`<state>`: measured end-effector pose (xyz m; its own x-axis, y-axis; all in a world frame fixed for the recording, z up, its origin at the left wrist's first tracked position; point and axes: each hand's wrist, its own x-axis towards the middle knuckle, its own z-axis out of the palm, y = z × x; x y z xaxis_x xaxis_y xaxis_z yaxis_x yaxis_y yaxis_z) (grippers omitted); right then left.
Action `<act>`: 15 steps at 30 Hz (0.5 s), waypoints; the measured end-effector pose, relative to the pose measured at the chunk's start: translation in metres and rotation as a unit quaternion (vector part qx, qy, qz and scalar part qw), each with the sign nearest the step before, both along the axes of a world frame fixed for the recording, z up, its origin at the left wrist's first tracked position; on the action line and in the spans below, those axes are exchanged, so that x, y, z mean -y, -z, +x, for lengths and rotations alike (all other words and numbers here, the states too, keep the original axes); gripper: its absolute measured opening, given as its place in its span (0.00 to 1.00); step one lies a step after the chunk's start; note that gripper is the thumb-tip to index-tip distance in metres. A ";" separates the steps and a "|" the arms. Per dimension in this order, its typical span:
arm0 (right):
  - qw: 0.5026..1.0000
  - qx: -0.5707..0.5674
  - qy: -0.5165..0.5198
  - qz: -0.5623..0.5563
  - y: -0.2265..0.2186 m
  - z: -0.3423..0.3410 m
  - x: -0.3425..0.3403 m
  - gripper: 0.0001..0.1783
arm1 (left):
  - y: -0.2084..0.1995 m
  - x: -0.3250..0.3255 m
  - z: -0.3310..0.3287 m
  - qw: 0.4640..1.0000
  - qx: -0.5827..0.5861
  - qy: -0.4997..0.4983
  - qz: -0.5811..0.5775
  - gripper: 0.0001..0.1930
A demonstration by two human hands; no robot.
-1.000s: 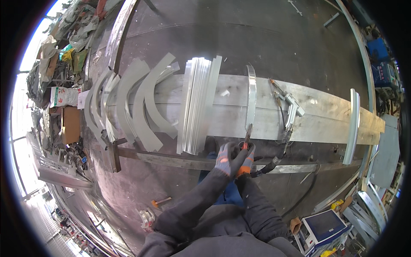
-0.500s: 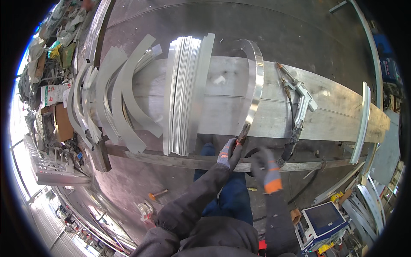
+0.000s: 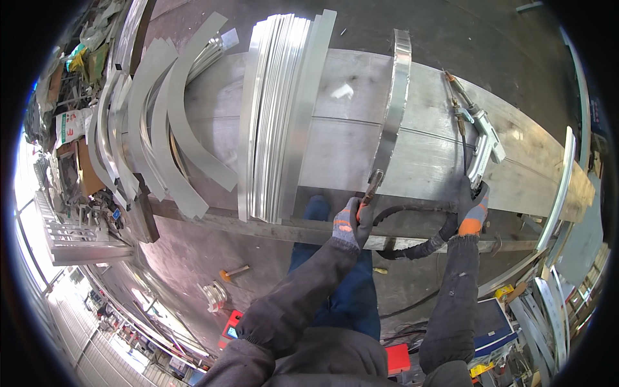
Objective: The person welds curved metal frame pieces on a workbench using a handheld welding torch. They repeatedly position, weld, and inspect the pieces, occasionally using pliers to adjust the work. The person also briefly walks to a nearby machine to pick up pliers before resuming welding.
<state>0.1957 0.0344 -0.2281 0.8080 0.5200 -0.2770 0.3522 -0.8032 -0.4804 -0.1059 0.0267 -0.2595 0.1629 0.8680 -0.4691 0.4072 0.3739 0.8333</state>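
Note:
My left hand, in a grey glove with orange marks, is closed around a pair of clamping pliers. Their jaws grip the near end of a curved metal strip, which reaches away across the flat metal plate. Farther right, my gloved right hand is wrapped round the lower end of a silver welding gun lying on the plate. Its copper-coloured nozzle points away from me. A thick black hose loops between my hands, over the front beam.
A stack of long metal strips lies across the plate left of centre. Curved flat pieces lie beyond it. A pale bar crosses the plate's right end. On the floor are a hammer and a blue-and-white machine.
My right hand has moved right, away from my left hand, and closed on the welding gun. The clamped strip has turned and now shows less bow. The whole view has shifted slightly.

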 end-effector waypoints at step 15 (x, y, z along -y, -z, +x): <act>0.987 -0.137 0.020 0.082 0.010 0.023 0.011 0.27 | -0.015 -0.008 -0.006 0.998 0.061 0.000 -0.020 0.14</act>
